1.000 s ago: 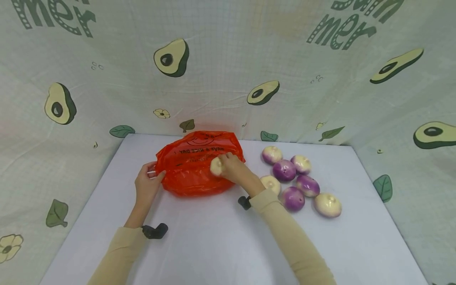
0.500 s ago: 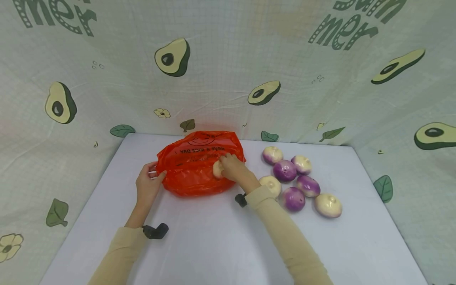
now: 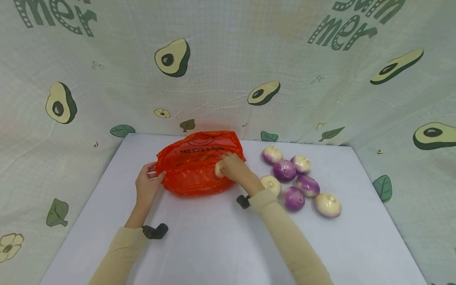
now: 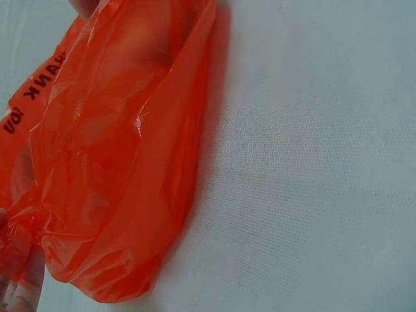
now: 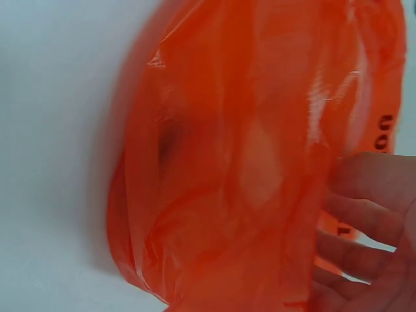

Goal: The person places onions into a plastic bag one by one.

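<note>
A red plastic bag [image 3: 192, 182] with black printing lies at the back of the white table, its mouth spread. My left hand [image 3: 147, 185] pinches the bag's left edge between thumb and fingers; in the left wrist view, fingertips [image 4: 27, 286] show at the gathered plastic. At the bag's mouth, on the right side, my right hand [image 3: 235, 169] holds a pale turnip [image 3: 218, 169], partly covered by the fingers. In the right wrist view, the right hand's fingers [image 5: 364, 218] reach behind the bag's near edge, so their tips and the turnip are hidden there.
Several purple-and-white turnips [image 3: 284, 170] lie in a loose group right of the bag, one pale turnip [image 3: 270, 185] close by the right forearm. A patterned cloth [image 3: 213, 79] hangs behind the white table [image 3: 199, 245].
The right hand's turnip has shifted slightly rightward and lower at the bag's mouth, and less of it shows. The left hand keeps its grip on the bag, nearly still.
</note>
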Demonstrator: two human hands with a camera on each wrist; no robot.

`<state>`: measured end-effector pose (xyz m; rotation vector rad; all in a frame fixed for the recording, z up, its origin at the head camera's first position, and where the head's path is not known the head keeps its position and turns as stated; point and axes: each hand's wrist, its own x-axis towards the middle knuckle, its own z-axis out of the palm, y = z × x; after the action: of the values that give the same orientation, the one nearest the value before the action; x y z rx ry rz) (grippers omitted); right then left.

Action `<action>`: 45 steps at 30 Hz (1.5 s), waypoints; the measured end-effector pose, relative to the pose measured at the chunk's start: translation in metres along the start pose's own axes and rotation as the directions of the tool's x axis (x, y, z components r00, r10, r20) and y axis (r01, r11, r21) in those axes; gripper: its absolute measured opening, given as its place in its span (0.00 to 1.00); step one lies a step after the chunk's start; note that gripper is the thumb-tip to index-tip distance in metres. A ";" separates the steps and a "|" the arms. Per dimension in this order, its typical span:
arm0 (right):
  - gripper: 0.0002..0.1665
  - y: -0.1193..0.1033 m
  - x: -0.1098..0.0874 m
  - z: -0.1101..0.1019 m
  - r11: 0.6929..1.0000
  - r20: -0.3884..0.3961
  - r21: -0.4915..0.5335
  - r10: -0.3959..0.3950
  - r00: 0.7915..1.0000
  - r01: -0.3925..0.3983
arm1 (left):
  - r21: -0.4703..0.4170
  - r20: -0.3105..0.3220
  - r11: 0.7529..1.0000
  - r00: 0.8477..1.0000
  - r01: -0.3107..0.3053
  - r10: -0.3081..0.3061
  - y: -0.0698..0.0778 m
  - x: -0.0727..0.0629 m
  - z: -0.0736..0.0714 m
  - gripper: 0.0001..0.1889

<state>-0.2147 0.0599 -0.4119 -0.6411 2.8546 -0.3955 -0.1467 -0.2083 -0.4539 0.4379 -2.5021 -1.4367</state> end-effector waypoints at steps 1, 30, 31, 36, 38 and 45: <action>0.24 0.000 -0.002 -0.001 1.000 -0.019 0.025 -0.001 1.000 0.001 | -0.001 0.000 1.000 1.000 -0.001 0.001 0.000 0.000 0.000 0.24; 0.20 0.012 -0.102 -0.023 0.914 -0.331 0.403 0.095 0.939 0.049 | -0.006 0.011 0.999 0.999 0.036 -0.036 -0.003 -0.002 -0.002 0.24; 0.20 0.014 -0.106 -0.023 0.911 -0.342 0.409 0.104 0.934 0.048 | -0.006 0.011 0.999 0.999 0.037 -0.036 -0.003 -0.002 -0.002 0.24; 0.18 0.027 -0.123 -0.018 0.881 -0.413 0.470 0.162 0.896 0.058 | -0.007 0.009 0.999 0.999 0.043 -0.043 -0.003 -0.002 -0.001 0.24; 0.18 0.032 -0.129 -0.016 0.863 -0.434 0.501 0.182 0.882 0.069 | -0.006 0.008 0.999 0.999 0.045 -0.045 -0.003 -0.002 -0.001 0.24; 0.21 0.048 -0.152 -0.004 0.826 -0.423 0.563 0.249 0.871 0.037 | -0.006 -0.003 0.999 0.999 0.043 -0.043 -0.002 -0.001 -0.001 0.23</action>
<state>-0.0997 0.1694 -0.4036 -0.2780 2.9344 -1.4897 -0.1449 -0.2093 -0.4551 0.4950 -2.5003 -1.4578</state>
